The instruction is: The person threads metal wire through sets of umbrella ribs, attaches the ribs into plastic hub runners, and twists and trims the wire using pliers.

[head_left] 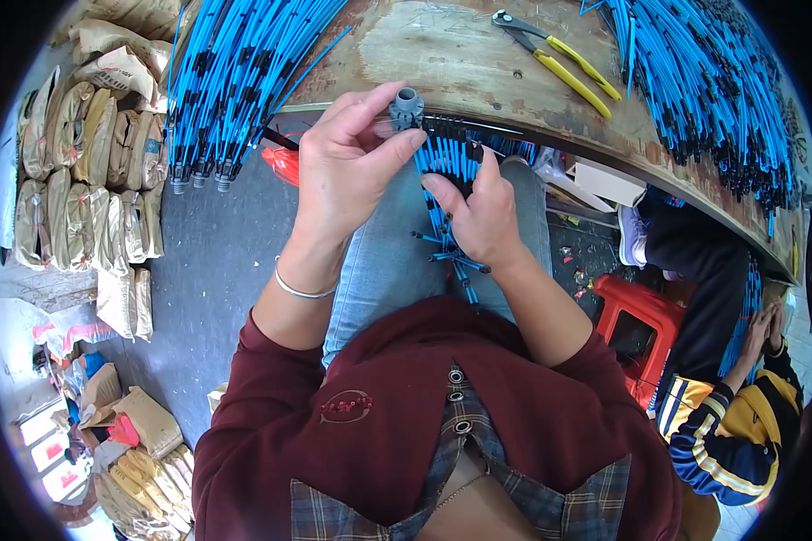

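Note:
At the near edge of the wooden table, my left hand (347,158) pinches a grey notched plastic fitting (407,108) between thumb and fingers. Its round hollow end faces up. Right beside it, my right hand (480,209) is closed around a row of thin blue rods (448,160) with black end pieces. The row's top ends fan out next to the fitting. Whether any rod is joined to the fitting, I cannot tell. Below the right thumb, the rods' other ends splay out over my lap.
Yellow-handled pliers (564,63) lie on the wooden table (424,54). Large bundles of blue rods rest at left (230,72) and right (704,90). A red stool (639,329) stands at right, near another person's striped sleeve (704,433). Stacked brown packages (90,216) line the left.

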A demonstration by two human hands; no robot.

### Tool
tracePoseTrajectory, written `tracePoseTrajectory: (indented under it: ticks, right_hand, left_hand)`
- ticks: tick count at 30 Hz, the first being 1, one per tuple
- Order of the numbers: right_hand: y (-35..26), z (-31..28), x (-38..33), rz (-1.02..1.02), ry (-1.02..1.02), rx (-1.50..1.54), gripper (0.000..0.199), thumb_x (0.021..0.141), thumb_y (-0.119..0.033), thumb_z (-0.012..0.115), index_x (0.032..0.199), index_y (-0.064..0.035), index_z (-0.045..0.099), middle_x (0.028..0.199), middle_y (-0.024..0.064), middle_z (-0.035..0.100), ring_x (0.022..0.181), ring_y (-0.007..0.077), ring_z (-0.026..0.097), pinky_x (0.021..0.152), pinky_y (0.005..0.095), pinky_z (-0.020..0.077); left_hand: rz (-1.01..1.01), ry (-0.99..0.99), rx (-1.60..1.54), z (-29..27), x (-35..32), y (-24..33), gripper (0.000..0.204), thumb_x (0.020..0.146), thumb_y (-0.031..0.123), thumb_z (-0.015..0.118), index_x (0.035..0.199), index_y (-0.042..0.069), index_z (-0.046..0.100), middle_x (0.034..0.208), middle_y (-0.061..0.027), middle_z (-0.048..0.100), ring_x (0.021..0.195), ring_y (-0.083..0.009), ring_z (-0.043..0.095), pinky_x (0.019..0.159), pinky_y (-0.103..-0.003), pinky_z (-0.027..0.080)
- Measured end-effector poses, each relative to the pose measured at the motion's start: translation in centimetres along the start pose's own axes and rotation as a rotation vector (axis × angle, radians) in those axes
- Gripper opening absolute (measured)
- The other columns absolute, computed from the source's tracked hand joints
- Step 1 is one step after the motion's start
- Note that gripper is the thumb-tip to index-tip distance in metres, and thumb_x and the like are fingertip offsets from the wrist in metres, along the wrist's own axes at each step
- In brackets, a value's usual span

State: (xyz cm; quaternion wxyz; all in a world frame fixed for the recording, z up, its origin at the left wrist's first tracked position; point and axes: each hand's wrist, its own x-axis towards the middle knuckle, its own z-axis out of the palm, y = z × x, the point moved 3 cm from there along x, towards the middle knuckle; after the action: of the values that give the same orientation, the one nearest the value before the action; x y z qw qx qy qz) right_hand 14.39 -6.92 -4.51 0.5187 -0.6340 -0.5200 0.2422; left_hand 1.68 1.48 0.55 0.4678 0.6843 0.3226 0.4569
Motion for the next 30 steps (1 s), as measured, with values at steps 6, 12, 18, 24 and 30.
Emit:
tracePoseTrajectory:
  ticks: [6, 12, 18, 24, 30]
  right_hand:
    - [-0.2, -0.6, 0.3, -0.034, -0.023, 0.061, 0.035, 0.08, -0.019, 0.064, 0.106, -0.001, 0.048, 0.082, 0.0134, 0.064, 0.072, 0.0287, 0.064, 0.066, 0.0348, 0.0484]
    - [-0.7, -0.6, 0.8, -0.052, -0.122, -0.025, 0.032, 0.082, -0.019, 0.061, 0.103, 0.0015, 0.048, 0.081, 0.0171, 0.063, 0.073, 0.033, 0.063, 0.064, 0.037, 0.0482]
    - [-1.1, -0.6, 1.0, -0.081, -0.168, -0.145, 0.032, 0.082, -0.02, 0.061, 0.1, 0.0036, 0.047, 0.079, 0.0195, 0.062, 0.075, 0.0358, 0.062, 0.064, 0.0387, 0.0479]
    - [-0.6, -0.7, 1.2, -0.063, -0.206, -0.049, 0.028, 0.086, -0.022, 0.056, 0.1, 0.0017, 0.048, 0.077, 0.0173, 0.062, 0.071, 0.0315, 0.063, 0.063, 0.0362, 0.0478]
    - [-1.0, -0.8, 2.1, -0.109, -0.311, 0.082, 0.028, 0.086, -0.022, 0.057, 0.092, 0.0035, 0.046, 0.068, 0.0216, 0.058, 0.064, 0.0375, 0.059, 0.055, 0.0417, 0.0437]
  left_hand:
    - [-0.2, -0.036, -0.416, 0.5, -0.2, 1.1, 0.04, 0.071, -0.009, 0.067, 0.109, -0.001, 0.055, 0.092, -0.0044, 0.059, 0.081, -0.0079, 0.057, 0.071, -0.02, 0.049]
    - [-0.176, -0.163, -0.347, -1.0, 0.0, -0.1, 0.039, 0.071, -0.011, 0.065, 0.107, -0.002, 0.054, 0.095, -0.008, 0.061, 0.086, -0.0117, 0.06, 0.077, -0.024, 0.051]
    - [-0.151, -0.183, -0.389, -1.0, 0.0, 0.1, 0.038, 0.072, -0.012, 0.064, 0.107, -0.003, 0.054, 0.098, -0.0091, 0.062, 0.086, -0.0126, 0.06, 0.076, -0.024, 0.051]
    - [-0.135, -0.125, -0.405, -0.9, -1.0, -0.1, 0.039, 0.073, -0.011, 0.063, 0.11, -0.003, 0.055, 0.099, -0.0091, 0.063, 0.087, -0.0126, 0.06, 0.077, -0.024, 0.05]
    - [-0.086, -0.192, -0.384, -1.5, -1.1, -0.2, 0.038, 0.075, -0.009, 0.062, 0.113, -0.003, 0.055, 0.099, -0.0088, 0.063, 0.088, -0.0122, 0.06, 0.08, -0.025, 0.049]
